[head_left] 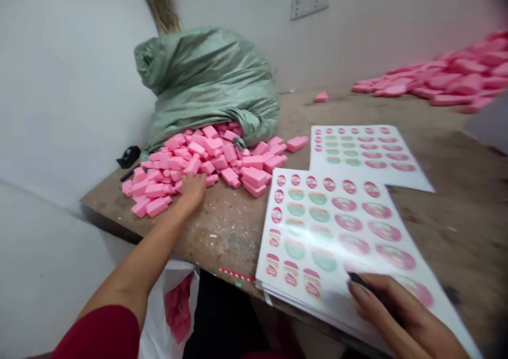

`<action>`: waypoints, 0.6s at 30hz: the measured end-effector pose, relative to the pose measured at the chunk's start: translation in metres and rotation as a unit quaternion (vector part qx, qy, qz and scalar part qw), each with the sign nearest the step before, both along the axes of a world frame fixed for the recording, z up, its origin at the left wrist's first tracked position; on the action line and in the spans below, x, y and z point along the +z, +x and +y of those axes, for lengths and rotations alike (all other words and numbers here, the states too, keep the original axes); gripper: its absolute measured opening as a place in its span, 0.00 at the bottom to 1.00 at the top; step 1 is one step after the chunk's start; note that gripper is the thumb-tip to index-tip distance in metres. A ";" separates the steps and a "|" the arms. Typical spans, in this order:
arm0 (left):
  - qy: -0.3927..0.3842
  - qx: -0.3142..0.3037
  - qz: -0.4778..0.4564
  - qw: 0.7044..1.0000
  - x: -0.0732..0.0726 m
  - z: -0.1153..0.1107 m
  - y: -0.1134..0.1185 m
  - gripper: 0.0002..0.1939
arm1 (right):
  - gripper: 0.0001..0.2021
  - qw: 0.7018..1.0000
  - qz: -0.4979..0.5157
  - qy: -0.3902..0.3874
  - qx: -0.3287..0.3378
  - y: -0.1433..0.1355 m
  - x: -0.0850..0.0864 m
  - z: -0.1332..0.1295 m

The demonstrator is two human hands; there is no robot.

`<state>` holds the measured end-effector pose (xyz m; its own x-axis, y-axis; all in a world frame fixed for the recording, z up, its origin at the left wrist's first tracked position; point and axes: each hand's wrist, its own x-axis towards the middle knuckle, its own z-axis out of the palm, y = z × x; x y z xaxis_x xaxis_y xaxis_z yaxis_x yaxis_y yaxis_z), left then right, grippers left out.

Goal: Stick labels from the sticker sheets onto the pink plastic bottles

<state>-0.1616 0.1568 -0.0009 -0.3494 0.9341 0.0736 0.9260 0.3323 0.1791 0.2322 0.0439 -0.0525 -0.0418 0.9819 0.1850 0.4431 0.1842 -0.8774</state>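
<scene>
My left hand [193, 188] reaches into the near edge of a heap of small pink bottle-shaped pieces [216, 160]; its fingertips are blurred among them, so its grip is unclear. The heap spills from the mouth of a green woven sack [210, 83]. At the lower right, my right hand [391, 301] holds a dark object [358, 280] between thumb and fingers, over a stack of sticker sheets [329, 226] with pink and green labels. Another sticker sheet [365, 155] lies just behind the stack.
A larger pile of pink pieces [456, 75] lies at the back right, with one loose piece [321, 97] beside it. A black tape dispenser [128, 157] sits at the table's left edge. Below the front edge hangs a white bag [161, 316] with pink contents.
</scene>
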 end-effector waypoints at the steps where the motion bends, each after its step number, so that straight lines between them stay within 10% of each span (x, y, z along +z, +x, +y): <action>1: 0.002 -0.001 0.001 1.000 -0.003 0.002 0.000 0.20 | 0.12 0.999 -0.009 -0.032 0.010 0.000 0.005 -0.002; 11: 0.159 -0.058 -0.236 0.957 -0.005 -0.031 0.023 0.28 | 0.13 0.998 0.012 -0.068 0.001 -0.006 0.026 -0.006; 13: 0.187 -0.044 -0.439 0.878 -0.003 -0.048 0.052 0.26 | 0.13 0.997 0.016 -0.074 0.020 -0.008 0.026 -0.006; 18: 0.081 0.056 -0.829 0.551 0.002 -0.079 0.128 0.18 | 0.13 0.996 -0.047 -0.060 0.039 -0.006 0.021 -0.005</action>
